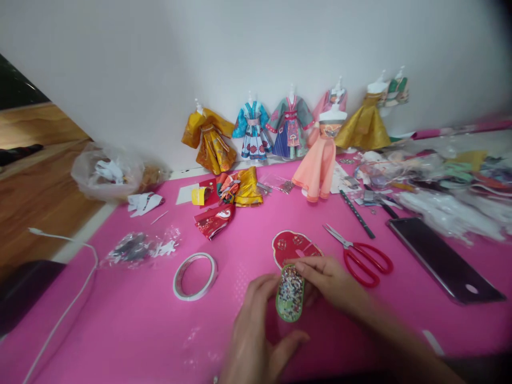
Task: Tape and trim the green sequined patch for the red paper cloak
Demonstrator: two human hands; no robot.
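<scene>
Both hands meet over a small green-edged oval paper piece (pixel 290 294) with a speckled multicolour pattern, held low over the pink mat (pixel 132 325). My left hand (pixel 258 333) supports its lower left side with thumb and fingers. My right hand (pixel 328 280) pinches its upper edge. Just behind it a red, white-rimmed cloud-shaped paper piece (pixel 290 246) lies flat on the mat, partly under my right fingers.
Red-handled scissors (pixel 360 256) lie right of my hands, a dark phone (pixel 442 258) farther right. A tape roll (pixel 194 276) sits to the left, near a white cable (pixel 72 298). Paper-dressed mannequins (pixel 290 128) line the wall; folded paper garments (pixel 234 194) and plastic bags (pixel 108 173) lie around.
</scene>
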